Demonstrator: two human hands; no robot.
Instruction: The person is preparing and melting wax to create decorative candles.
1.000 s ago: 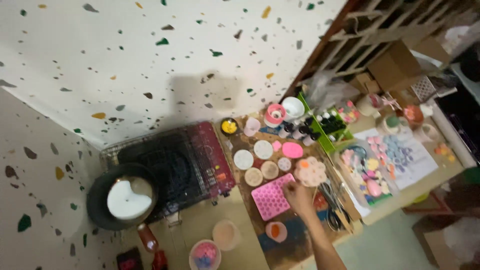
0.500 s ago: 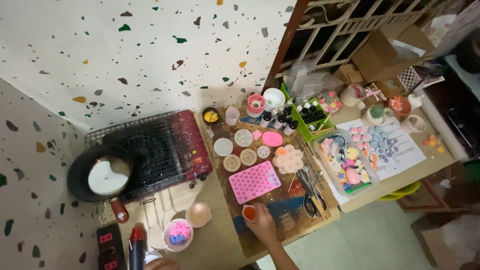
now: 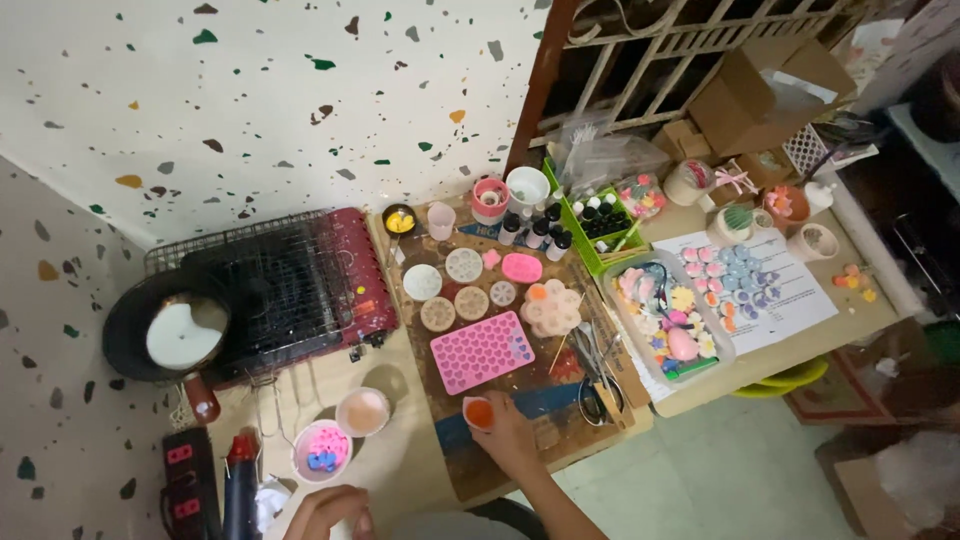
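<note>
My right hand (image 3: pixel 510 437) grips a small cup of orange liquid (image 3: pixel 478 412) at the near edge of the brown work board (image 3: pixel 540 395). Just beyond the cup lies a pink mould with many small heart cavities (image 3: pixel 480 350). My left hand (image 3: pixel 325 510) rests low at the bottom edge, fingers curled, close to a bowl of pink and blue pieces (image 3: pixel 320 450) and a peach-coloured cup (image 3: pixel 362 410). Whether it holds anything is unclear.
A dark pan of white wax (image 3: pixel 170 330) sits beside a red portable stove (image 3: pixel 290 290). Round moulds (image 3: pixel 455 285), a flower mould (image 3: pixel 550 305), scissors (image 3: pixel 595 385), a green tray of bottles (image 3: pixel 600 220) and a box of coloured shapes (image 3: pixel 670 320) crowd the table. A power strip (image 3: pixel 185 480) lies bottom left.
My right hand left the flower mould area, came back toward me and took hold of the orange cup. The view shifted down and my left hand came into sight.
</note>
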